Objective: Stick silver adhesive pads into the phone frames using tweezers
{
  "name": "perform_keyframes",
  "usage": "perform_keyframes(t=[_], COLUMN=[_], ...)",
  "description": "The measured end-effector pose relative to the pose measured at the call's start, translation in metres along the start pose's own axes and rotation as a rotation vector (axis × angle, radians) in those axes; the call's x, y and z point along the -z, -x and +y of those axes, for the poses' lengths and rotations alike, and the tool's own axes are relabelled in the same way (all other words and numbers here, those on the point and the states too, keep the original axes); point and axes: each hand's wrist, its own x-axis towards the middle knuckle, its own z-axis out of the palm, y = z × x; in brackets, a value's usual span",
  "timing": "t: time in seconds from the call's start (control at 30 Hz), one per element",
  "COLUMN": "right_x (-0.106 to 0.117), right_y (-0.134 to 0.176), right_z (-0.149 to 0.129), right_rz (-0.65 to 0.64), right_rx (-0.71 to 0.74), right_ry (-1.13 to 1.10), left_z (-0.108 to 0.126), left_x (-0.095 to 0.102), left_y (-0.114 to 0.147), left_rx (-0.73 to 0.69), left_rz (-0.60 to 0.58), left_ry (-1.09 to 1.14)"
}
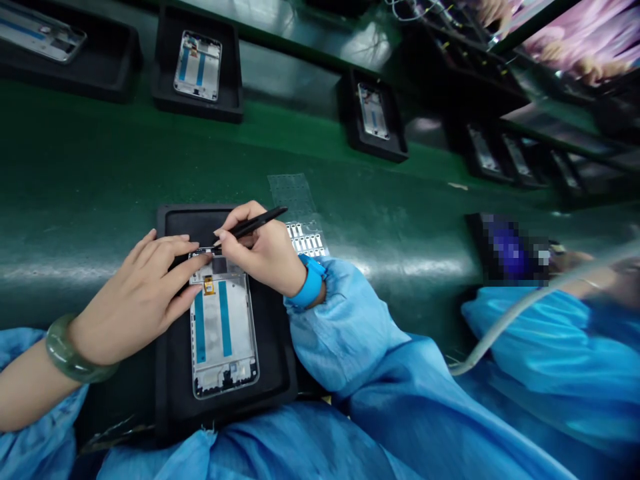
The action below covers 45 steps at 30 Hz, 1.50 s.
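- The worktop [370, 200] before me is dark green and glossy, with pale streaks of light reflected across it.
- On it, close to my body, lies a black tray [275, 363], and the phone frame [213, 333] I'm working on lies inside, blue strips facing up.
- My left hand [135, 287] is open, palm down, its fingertips resting around the frame's upper left corner.
- My right hand [267, 250] is closed in a pinch on a black pen-like tool [257, 222], its tip by the frame's top edge.
- Just beyond my right wrist lies a clear sheet [291, 191] with rows of small white pieces [311, 244].
- Along the far side stand more trays [231, 87], several holding similar frames [212, 65].
- To my right are a co-worker's blue sleeve [545, 327] and a pale hose [500, 323]; pink clothing [590, 30] shows at upper right, blurred.
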Motion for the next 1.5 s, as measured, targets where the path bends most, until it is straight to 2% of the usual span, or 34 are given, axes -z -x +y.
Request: perform_keyframes(t=[0.1, 0.3, 0.37, 0.43, 0.57, 0.63, 0.7, 0.87, 0.97, 1.07, 1.23, 1.37, 1.5], right_x=[0.001, -0.004, -0.004, -0.003, 0.003, 0.004, 0.003, -0.003, -0.005, -0.003, 0.002, -0.001, 0.000], right_y=[0.000, 0.002, 0.002, 0.002, 0.000, 0.000, 0.001, 0.006, 0.007, 0.006, 0.000, 0.001, 0.005], right_z=[-0.001, -0.015, -0.014, -0.009, 0.003, 0.005, 0.002, -0.009, -0.011, -0.006, 0.004, 0.001, 0.000], right_rz=[-0.015, -0.071, -0.086, -0.063, -0.032, -0.031, -0.027, -0.023, -0.051, -0.043, -0.048, -0.039, 0.036], right_rx=[0.039, 0.190, 0.213, 0.172, -0.007, -0.018, 0.025, 0.235, 0.274, 0.211, -0.027, 0.005, -0.011], right_ry=[0.027, 0.306, 0.319, 0.233, 0.006, -0.016, 0.021, 0.256, 0.330, 0.249, -0.011, 0.000, 0.003], left_z=[0.000, 0.000, 0.000, 0.000, -0.001, -0.001, -0.001, 0.000, 0.001, 0.001, 0.000, -0.001, -0.002], left_x=[-0.001, -0.002, -0.002, -0.002, -0.002, -0.002, -0.002, -0.002, -0.001, -0.001, -0.002, -0.003, -0.003], left_y=[0.000, 0.000, 0.000, 0.000, -0.001, -0.001, 0.000, -0.001, -0.001, -0.001, -0.001, -0.001, 0.000], left_rx=[0.001, -0.001, 0.003, 0.001, -0.008, -0.005, -0.004, -0.004, -0.004, -0.006, -0.003, 0.001, 0.005], left_rz=[0.006, -0.002, 0.001, 0.005, 0.012, 0.016, 0.018, 0.021, 0.019, 0.021, 0.019, 0.020, 0.017], left_ry=[-0.004, -0.019, -0.018, -0.011, -0.004, -0.005, -0.007, -0.013, -0.009, -0.006, 0.001, 0.006, 0.008])
